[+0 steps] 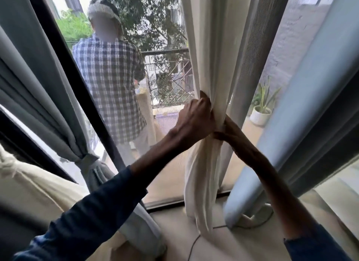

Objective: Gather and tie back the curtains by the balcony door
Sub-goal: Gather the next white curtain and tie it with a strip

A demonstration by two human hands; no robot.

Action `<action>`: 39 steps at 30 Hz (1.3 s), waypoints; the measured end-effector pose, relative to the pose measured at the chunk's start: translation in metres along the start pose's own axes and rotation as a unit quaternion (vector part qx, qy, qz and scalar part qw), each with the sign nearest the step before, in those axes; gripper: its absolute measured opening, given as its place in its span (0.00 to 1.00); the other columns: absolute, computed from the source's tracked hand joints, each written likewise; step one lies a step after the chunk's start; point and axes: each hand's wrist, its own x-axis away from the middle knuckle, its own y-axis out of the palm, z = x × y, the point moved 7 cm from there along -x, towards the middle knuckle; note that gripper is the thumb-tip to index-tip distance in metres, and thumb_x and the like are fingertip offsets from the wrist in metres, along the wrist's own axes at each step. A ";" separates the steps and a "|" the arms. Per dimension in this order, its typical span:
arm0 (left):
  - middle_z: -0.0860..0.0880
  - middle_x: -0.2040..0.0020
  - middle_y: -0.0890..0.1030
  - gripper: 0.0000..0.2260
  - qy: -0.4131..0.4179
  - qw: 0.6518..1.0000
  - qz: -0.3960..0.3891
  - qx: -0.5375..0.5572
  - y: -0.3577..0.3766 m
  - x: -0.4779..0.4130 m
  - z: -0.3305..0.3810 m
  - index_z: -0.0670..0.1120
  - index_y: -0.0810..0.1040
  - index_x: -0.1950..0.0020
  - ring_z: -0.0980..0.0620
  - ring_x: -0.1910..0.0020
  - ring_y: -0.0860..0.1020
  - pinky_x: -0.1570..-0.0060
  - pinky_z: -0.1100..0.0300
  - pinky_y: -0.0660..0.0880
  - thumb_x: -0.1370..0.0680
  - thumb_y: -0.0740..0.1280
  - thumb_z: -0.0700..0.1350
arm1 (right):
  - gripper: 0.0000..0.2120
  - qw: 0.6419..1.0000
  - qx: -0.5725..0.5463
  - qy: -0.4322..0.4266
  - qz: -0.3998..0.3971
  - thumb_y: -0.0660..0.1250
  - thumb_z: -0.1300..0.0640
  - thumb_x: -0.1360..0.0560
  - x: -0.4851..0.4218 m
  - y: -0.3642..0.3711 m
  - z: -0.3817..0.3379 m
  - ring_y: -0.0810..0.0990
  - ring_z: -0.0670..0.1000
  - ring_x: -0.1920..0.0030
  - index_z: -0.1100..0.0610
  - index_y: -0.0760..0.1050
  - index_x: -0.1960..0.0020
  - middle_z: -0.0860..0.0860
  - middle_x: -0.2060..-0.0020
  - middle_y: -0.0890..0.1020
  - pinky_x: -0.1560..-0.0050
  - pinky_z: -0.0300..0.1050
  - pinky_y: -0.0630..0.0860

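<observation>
A cream curtain (206, 52) hangs at the middle of the balcony door, bunched into a narrow bundle at waist height. My left hand (196, 114) grips the bundle from the left, fingers curled round the folds. My right hand (223, 129) reaches in from the right and wraps the same bundle just below; most of it is hidden behind the cloth. A grey curtain (38, 89) on the left is gathered and held by a grey tie (86, 160). Another grey-blue curtain (303, 97) hangs loose on the right.
Behind the glass a person in a checked shirt (110, 81) stands on the balcony by the railing (167, 52). A potted plant (261, 113) sits outside at right. A black door frame (77, 89) slants at left. A cable (196, 243) runs across the floor.
</observation>
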 end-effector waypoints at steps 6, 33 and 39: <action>0.30 0.37 0.76 0.31 -0.041 0.993 -0.098 0.056 0.017 0.003 0.008 0.30 0.56 0.27 0.33 0.40 0.77 0.55 0.53 0.71 0.19 0.62 0.50 | 0.35 0.983 0.164 0.005 0.079 0.78 0.44 0.36 0.006 0.012 0.005 0.81 0.44 0.40 0.51 0.72 0.32 0.39 0.44 0.82 0.40 0.45 0.78; 0.45 0.50 0.81 0.22 -0.191 0.976 -0.014 0.106 0.051 -0.003 -0.097 0.43 0.75 0.40 0.43 0.52 0.80 0.56 0.52 0.76 0.22 0.66 0.60 | 0.38 0.973 0.221 -0.071 0.012 0.70 0.60 0.25 -0.015 0.062 0.039 0.69 0.47 0.25 0.56 0.58 0.19 0.51 0.23 0.68 0.27 0.43 0.68; 0.45 0.57 0.79 0.13 -0.109 0.961 -0.084 0.240 0.052 -0.016 -0.097 0.41 0.74 0.40 0.43 0.63 0.84 0.69 0.46 0.82 0.17 0.64 0.50 | 0.18 0.978 0.126 -0.027 0.163 0.72 0.67 0.24 -0.002 -0.015 0.055 0.84 0.45 0.43 0.56 0.79 0.36 0.47 0.42 0.84 0.47 0.53 0.83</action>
